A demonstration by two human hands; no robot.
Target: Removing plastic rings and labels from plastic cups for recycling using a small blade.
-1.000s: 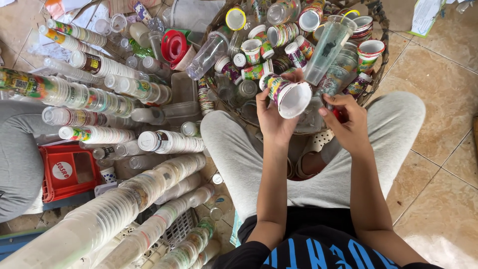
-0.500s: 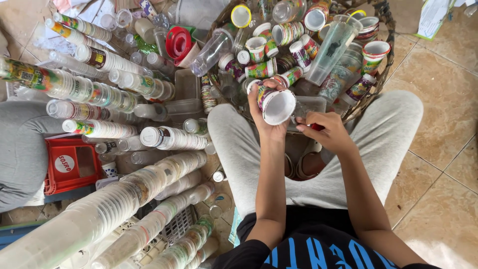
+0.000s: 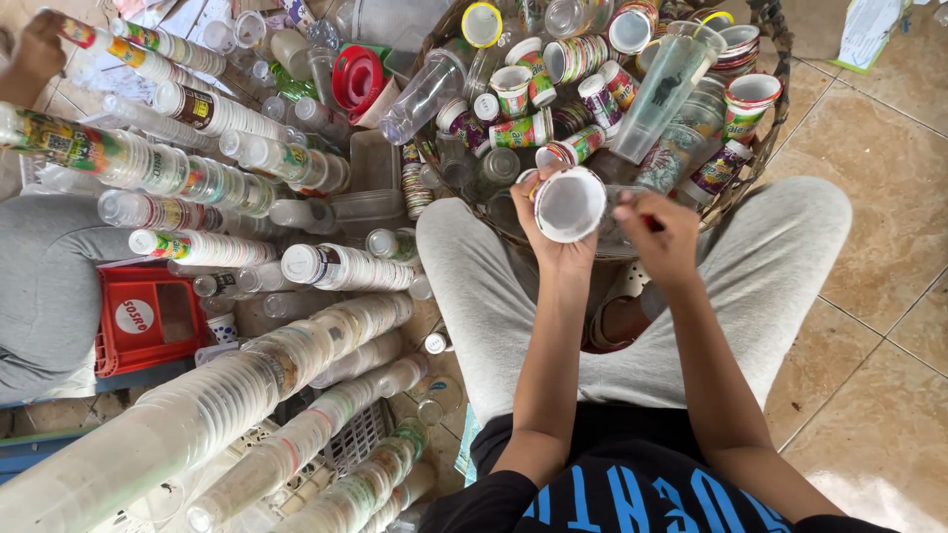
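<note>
A white cup (image 3: 570, 204) is clamped in the left hand (image 3: 549, 232), mouth upward; beside the cup, the right hand (image 3: 664, 237) is pinched on something small and red.

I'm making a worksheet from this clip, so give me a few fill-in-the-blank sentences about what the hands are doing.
1. The left hand holds a white ____ with its open mouth toward the camera.
2. The right hand pinches a small ____-coloured item.
3. Loose cups fill a woven ____ beyond the knees.
4. The crate on the floor is ____.

Missing words: cup; red; basket; red
</note>
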